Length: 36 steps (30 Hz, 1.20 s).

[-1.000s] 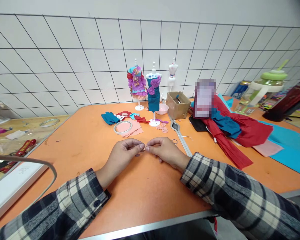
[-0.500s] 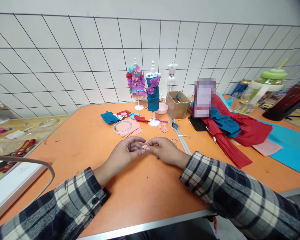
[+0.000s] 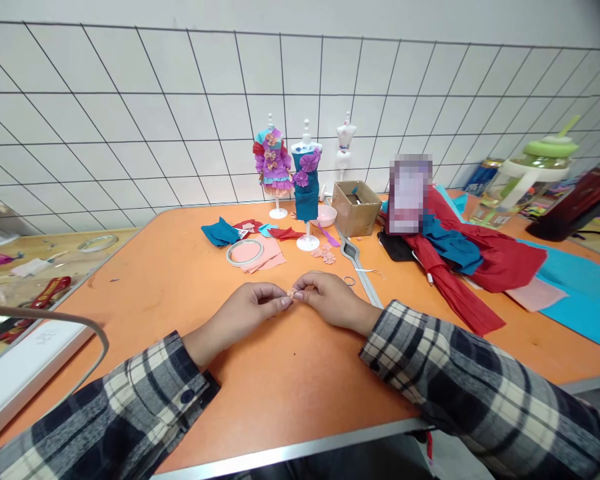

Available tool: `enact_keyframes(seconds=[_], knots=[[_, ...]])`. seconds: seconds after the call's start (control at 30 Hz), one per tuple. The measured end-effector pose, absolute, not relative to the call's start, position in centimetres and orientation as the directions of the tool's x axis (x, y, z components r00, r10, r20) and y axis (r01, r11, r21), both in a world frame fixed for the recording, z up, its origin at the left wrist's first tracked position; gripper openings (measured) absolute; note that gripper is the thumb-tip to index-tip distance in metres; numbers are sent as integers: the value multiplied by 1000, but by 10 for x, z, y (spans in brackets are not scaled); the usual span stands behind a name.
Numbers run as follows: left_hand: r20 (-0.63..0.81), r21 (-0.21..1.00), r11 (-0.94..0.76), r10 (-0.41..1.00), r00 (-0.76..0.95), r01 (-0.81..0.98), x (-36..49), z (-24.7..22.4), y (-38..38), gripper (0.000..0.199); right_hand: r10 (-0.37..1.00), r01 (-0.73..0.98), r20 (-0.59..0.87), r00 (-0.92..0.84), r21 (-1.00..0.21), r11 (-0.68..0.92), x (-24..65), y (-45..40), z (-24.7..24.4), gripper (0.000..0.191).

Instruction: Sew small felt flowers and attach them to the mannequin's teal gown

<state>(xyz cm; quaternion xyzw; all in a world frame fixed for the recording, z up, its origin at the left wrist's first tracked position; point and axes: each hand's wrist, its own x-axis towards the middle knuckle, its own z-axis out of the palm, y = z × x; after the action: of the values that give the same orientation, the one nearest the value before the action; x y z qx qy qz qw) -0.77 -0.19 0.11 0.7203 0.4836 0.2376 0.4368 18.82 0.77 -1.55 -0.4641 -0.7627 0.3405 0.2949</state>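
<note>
Between the fingertips of both hands is a small pink paper piece (image 3: 292,293), held just above the orange table (image 3: 260,413). My left hand (image 3: 247,308) pinches its left side with thumb and fingers closed. On its other side my right hand (image 3: 326,298) pinches it too, fingers curled. Behind the hands lie a pink sheet (image 3: 270,257) with a tape roll (image 3: 230,257) on it, and small pink cutouts (image 3: 325,254). A mini dress form in a teal dress (image 3: 307,197) with purple flowers stands beyond them.
Behind are a dressed mannequin (image 3: 275,167), a bare mannequin (image 3: 345,143), a pink bowl (image 3: 327,215), a cardboard box (image 3: 356,212) and a phone (image 3: 409,197). Red cloth (image 3: 500,257), a green-lidded bottle (image 3: 525,180) and scissors (image 3: 349,281) are rightward; a white box (image 3: 25,373) is left.
The fingers of my left hand have drawn in from a more spread pose and closed near the thumb at the pink piece. My right hand has hardly moved.
</note>
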Motion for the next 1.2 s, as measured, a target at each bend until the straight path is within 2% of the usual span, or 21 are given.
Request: enact_keyframes(seconds=[0.13, 0.27, 0.43, 0.53, 0.63, 0.73, 0.87, 1.03, 1.2], knots=[[-68, 884, -118, 925, 374, 452, -9, -3, -1, 31, 894, 546, 162, -417, -742, 389, 188, 7, -15, 10], [-45, 855, -185, 904, 426, 484, -11, -6, 1, 27, 864, 610, 133, -485, -657, 444, 189, 5, -12, 10], [54, 703, -384, 868, 493, 599, -11, -4, -3, 17, 832, 677, 64, -551, -549, 490, 191, 1, -7, 15], [196, 579, -524, 833, 517, 625, -9, 2, -6, 13, 848, 710, 44, -528, -525, 470, 192, -1, -6, 17], [303, 562, -572, 814, 495, 597, -6, 3, -7, 15, 858, 720, 3, -513, -543, 432, 192, -2, -6, 21], [219, 663, -494, 847, 485, 562, -4, -2, -4, 13, 860, 701, -53, -507, -607, 376, 192, -2, -6, 23], [86, 808, -365, 849, 521, 462, -6, -9, 2, 20, 852, 661, -103, -514, -680, 317, 194, 1, -7, 22], [92, 762, -380, 865, 493, 524, -10, -11, 2, 19, 837, 614, -99, -538, -726, 309, 194, 4, -8, 20], [76, 739, -388, 860, 505, 551, -9, -10, 2, 20, 831, 649, 7, -556, -622, 439, 192, 0, -4, 17]])
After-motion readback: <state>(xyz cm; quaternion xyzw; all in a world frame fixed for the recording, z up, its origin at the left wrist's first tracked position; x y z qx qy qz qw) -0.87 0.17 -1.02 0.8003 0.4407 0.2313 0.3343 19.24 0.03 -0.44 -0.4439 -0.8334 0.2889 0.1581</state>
